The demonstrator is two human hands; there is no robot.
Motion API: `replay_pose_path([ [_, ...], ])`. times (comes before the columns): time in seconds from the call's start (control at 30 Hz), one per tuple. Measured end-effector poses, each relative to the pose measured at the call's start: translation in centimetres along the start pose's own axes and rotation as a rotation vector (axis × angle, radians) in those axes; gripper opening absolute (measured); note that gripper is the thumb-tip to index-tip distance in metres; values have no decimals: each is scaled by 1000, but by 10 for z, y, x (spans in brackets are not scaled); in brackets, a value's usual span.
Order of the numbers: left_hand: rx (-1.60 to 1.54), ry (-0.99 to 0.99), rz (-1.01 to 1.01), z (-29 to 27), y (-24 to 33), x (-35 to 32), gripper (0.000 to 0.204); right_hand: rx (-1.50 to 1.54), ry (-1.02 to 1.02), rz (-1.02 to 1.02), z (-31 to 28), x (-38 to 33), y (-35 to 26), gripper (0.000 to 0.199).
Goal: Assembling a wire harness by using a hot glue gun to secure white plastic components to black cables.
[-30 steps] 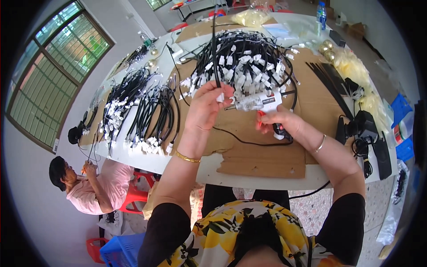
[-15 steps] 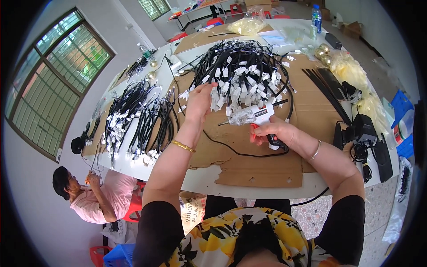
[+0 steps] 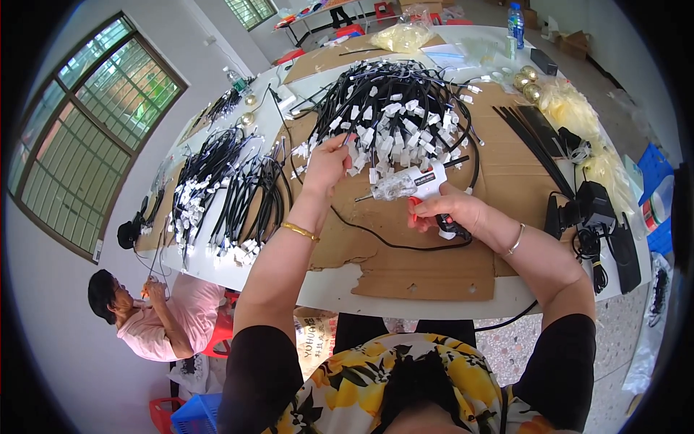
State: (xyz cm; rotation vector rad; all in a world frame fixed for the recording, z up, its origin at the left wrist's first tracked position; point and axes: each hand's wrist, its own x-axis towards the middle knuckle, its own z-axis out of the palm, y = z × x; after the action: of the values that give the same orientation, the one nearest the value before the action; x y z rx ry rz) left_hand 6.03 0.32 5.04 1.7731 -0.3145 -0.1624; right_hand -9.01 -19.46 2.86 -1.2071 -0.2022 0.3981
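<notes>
My right hand grips a white hot glue gun with a red trigger. Its metal nozzle points left, and a black glue stick sticks out of its back. Clear wrapping or glue covers its front part. To the left, my left hand has its thumb and forefinger pinched together at the near left edge of a large pile of black cables with white connectors. What lies between those fingertips is too small to make out. The nozzle is apart from the left hand.
Brown cardboard covers much of the white table. More cable bundles lie left. Black sticks, a black device and yellowish plastic bags are right. The gun's cord crosses the cardboard. A seated co-worker works at left.
My left hand's fingers have curled in more at the pile's edge. The glue gun stays in my right hand, shifted very slightly. The whole view has moved a little.
</notes>
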Motion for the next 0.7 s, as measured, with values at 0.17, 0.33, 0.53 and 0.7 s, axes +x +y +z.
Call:
replay_pose_path([
  [0.17, -227, 72, -44, 14, 21, -22, 34, 14, 7, -4, -1, -2, 2, 24],
  [0.33, -459, -72, -15, 13, -4, -49, 34, 3, 27, -8, -2, -1, 4, 25],
  [0.53, -735, -150, 52, 22, -9, -80, 29, -45, 67, -66, -7, 0, -4, 31],
  [0.7, -761, -129, -32, 18, -22, -86, 30, -15, 81, -85, -6, 0, -5, 28],
])
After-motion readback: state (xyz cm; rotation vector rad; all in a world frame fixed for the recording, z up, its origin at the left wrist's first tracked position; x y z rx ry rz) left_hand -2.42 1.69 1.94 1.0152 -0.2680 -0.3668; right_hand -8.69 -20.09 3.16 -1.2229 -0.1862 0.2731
